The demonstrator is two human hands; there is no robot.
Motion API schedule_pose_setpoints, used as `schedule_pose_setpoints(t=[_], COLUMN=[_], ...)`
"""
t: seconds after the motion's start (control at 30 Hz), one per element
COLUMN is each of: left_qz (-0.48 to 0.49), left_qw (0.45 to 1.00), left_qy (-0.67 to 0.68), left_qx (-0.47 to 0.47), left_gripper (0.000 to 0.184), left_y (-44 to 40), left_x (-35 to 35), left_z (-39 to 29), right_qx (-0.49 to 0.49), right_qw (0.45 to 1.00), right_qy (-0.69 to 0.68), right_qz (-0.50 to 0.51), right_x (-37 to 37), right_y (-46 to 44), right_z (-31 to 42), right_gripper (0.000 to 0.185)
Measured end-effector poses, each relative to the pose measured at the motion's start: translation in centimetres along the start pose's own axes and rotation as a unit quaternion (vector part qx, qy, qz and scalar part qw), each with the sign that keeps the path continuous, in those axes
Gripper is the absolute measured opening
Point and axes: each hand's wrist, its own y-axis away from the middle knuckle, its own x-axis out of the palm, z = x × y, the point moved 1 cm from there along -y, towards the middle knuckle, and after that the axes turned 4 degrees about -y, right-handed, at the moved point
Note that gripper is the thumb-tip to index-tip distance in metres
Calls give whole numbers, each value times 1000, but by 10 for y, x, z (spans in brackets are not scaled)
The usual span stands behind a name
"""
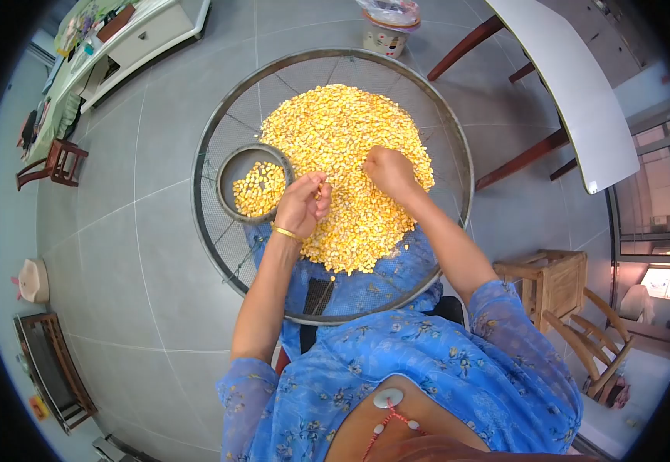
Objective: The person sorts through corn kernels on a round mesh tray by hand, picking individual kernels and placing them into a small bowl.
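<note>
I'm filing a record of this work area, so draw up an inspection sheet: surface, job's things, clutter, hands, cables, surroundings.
Surface: large round mesh tray; blue cloth shows through its near side.
Job's things: yellow corn kernels heaped on the tray; small round container at the tray's left, holding fewer kernels.
Clutter: assorted items on the white cabinet, upper left.
Hands: left hand beside the container, fingers bent; right hand at the heap, fingers curled; whether either grips kernels cannot be told.
Cables: nothing seen.
Surroundings: tiled floor; bin beyond the tray; white-topped table at right.
</note>
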Motion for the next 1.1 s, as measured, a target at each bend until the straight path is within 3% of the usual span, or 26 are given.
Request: schedule_pose_setpoints(t=[0.03, 0.07, 0.1, 0.13, 0.17, 0.23, 0.27, 0.33, 0.4, 0.43, 0.5, 0.53, 0.67, 0.83, 0.93, 1.1], left_qz=[-2, -3, -4, -5, -19, -33, -51, -68, -68, -68, -114, -110, -90, -44, -37, -38], left_qw=[1000, 1000, 1000, 1000, 1000, 999, 993, 980, 891, 891, 745, 691, 636, 527, 487, 504], left_qy=[3, 0, -1, 2, -14, -30, -109, -188, -410, -413, -645, -698, -744, -802, -846, -830], left_qx=[1, 5, 8, 9, 7, 4, -5, -17, 181, 179, 127, 155, 185, 275, 214, 235], left_gripper=[10, 10, 12, 12, 11, 11, 9, 8, 9, 9, 12, 16, 18, 14, 7, 7], left_y=[0, 0, -2, -2, -2, -3, -5, -9, -14, -11, -4, -5, -13, -36, -43, -42], left_x=[-2, -3, -5, -4, -3, -2, -3, -6, 1, 8, 22, 25, 40, 44, 44, 43], left_z=[0, 0, 1, 2, 3, 4, 4, 14, 29, 30, 30, 32, 31, 45, 53, 52], right_qx=[-2, 45, 92, 159, 161, 117, 160, 171, 182, 180, 179, 182, 165, 168, 165, 161], right_qw=[1000, 981, 924, 809, 810, 579, 563, 568, 572, 562, 548, 576, 645, 638, 646, 680], right_qy=[1, -188, -368, -557, -556, -804, -810, -804, -799, -806, -814, -795, -745, -751, -744, -712], right_qz=[3, 19, 36, 95, 98, 65, 37, 34, 31, 51, 67, 53, 38, 21, 31, 67], right_x=[-1, -3, -9, -24, -30, -39, -42, -44, -41, -36, -34, -36, -45, -49, -52, -52], right_y=[-2, -5, -7, -6, -7, -9, -10, -10, -11, -12, -10, -9, -8, -6, -5, -3], right_z=[1, -1, -1, -1, -5, -4, -4, -2, -7, -11, -13, -10, -5, -1, -1, 4], right_gripper=[17, 16, 17, 15, 15, 15, 19, 22, 25, 27, 29, 29, 24, 22, 20, 19])
